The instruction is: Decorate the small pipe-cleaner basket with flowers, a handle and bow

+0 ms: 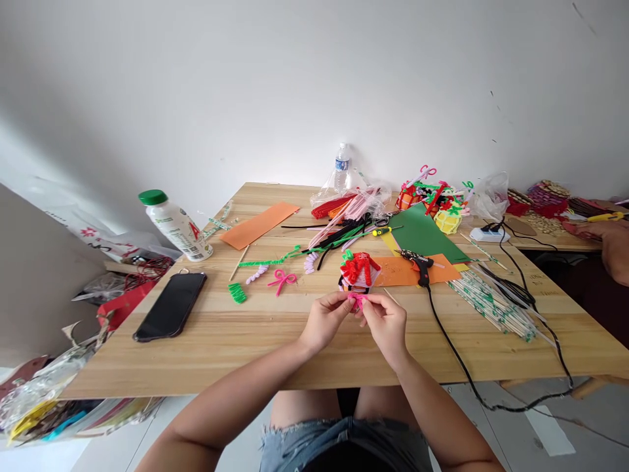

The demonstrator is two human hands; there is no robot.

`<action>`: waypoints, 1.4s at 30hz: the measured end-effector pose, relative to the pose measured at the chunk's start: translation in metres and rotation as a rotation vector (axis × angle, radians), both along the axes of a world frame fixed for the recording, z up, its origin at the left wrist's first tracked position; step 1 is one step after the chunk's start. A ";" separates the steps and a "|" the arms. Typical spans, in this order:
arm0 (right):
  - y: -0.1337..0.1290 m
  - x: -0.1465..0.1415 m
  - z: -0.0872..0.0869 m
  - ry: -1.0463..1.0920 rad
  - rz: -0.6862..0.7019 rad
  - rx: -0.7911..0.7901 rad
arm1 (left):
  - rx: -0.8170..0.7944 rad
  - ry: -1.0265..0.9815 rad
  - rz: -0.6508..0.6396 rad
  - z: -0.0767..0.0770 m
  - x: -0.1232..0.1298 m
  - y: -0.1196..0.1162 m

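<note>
Close together over the near middle of the table, my left hand (323, 322) and my right hand (388, 326) both pinch a bright pink pipe cleaner (358, 300). Its exact shape is partly hidden by my fingers. Just beyond my fingertips stands a small red, white and black pipe-cleaner piece (360, 272) with a green tip. To the left lie a pink pipe-cleaner bow (282, 280), a zigzag green piece (237, 293) and a long green twisted pipe cleaner (268, 261). Two pale lilac coils (310, 263) rest near them.
A hot glue gun (421, 265) lies on orange card (393, 272), its black cord (449, 341) looping off the front edge. Wrapped sticks (494, 305) lie at right. A phone (171, 306) and a white bottle (177, 226) stand left. Another person's hand (607, 236) is at far right.
</note>
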State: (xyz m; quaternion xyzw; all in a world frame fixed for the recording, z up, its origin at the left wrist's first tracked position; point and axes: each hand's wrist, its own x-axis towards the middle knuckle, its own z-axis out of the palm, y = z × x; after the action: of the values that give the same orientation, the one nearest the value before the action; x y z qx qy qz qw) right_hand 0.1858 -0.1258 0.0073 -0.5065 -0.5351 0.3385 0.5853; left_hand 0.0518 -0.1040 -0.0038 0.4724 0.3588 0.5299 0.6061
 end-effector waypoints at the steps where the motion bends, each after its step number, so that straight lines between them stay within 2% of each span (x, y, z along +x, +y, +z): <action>1: 0.000 0.000 0.000 0.009 -0.007 -0.023 | -0.006 -0.006 -0.001 0.000 0.000 0.000; 6: 0.002 0.001 -0.001 -0.036 -0.008 -0.083 | 0.007 0.017 -0.013 0.001 -0.001 0.000; 14: 0.002 0.006 -0.001 -0.324 -0.040 0.047 | 0.024 0.168 -0.066 0.003 -0.005 0.002; 20: 0.003 0.010 0.003 -0.411 0.003 0.122 | -0.014 0.200 -0.142 0.003 -0.006 0.003; 24: 0.005 0.012 0.004 -0.471 0.045 0.163 | 0.073 0.300 -0.215 0.006 -0.011 0.006; 28: 0.007 0.017 0.005 -0.466 0.145 0.124 | 0.181 0.381 -0.295 0.008 -0.017 0.011; 30: 0.008 0.019 0.006 -0.439 0.206 0.082 | 0.136 0.338 -0.363 0.008 -0.019 0.013; 33: 0.009 0.023 0.008 -0.400 0.301 0.025 | -0.044 0.230 -0.475 0.009 -0.021 0.016; 36: 0.009 0.026 0.008 -0.346 0.357 -0.008 | -0.185 0.160 -0.521 0.010 -0.022 0.018; 39: 0.010 0.028 0.008 -0.340 0.395 0.012 | -0.220 0.137 -0.524 0.012 -0.024 0.019; 42: 0.011 0.031 0.008 -0.339 0.425 0.065 | -0.175 0.147 -0.513 0.012 -0.024 0.019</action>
State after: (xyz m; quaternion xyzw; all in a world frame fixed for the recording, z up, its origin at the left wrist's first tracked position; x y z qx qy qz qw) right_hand 0.2167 -0.1150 0.0154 -0.4130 -0.7304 0.3468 0.4191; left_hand 0.0279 -0.0853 0.0084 0.5310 0.3148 0.2904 0.7312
